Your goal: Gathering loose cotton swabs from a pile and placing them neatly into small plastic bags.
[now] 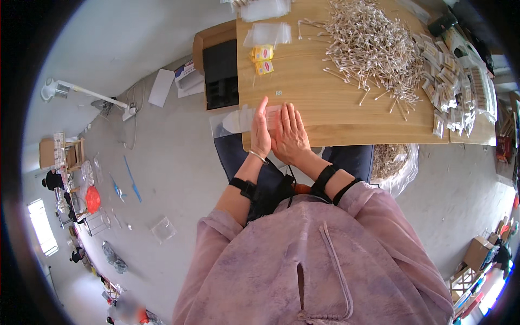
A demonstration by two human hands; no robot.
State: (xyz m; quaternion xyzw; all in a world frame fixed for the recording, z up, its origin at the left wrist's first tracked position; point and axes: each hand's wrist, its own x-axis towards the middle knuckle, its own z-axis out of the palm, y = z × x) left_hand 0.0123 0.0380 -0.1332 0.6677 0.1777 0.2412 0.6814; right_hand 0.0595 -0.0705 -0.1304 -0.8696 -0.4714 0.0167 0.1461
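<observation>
Pinkish flat packet (274, 115) flanked by left hand (261, 132) and right hand (291, 136), both straight-fingered; loose white cotton swabs (374, 51), two o'clock from hands, unpacked; clear plastic packets (447, 89), three o'clock, apparently filled.

Our left hand (261, 135) stands on edge above the near left corner of the table (346, 119), fingertips directed away from us; its grip cannot be determined. Our right hand (290, 140) lies beside it, back facing up, with the fingers (292, 116) extended and close together. Our left forearm (232, 203) and right forearm (338, 184) converge toward the table from its near side, elbows spread wider than the hands.
</observation>
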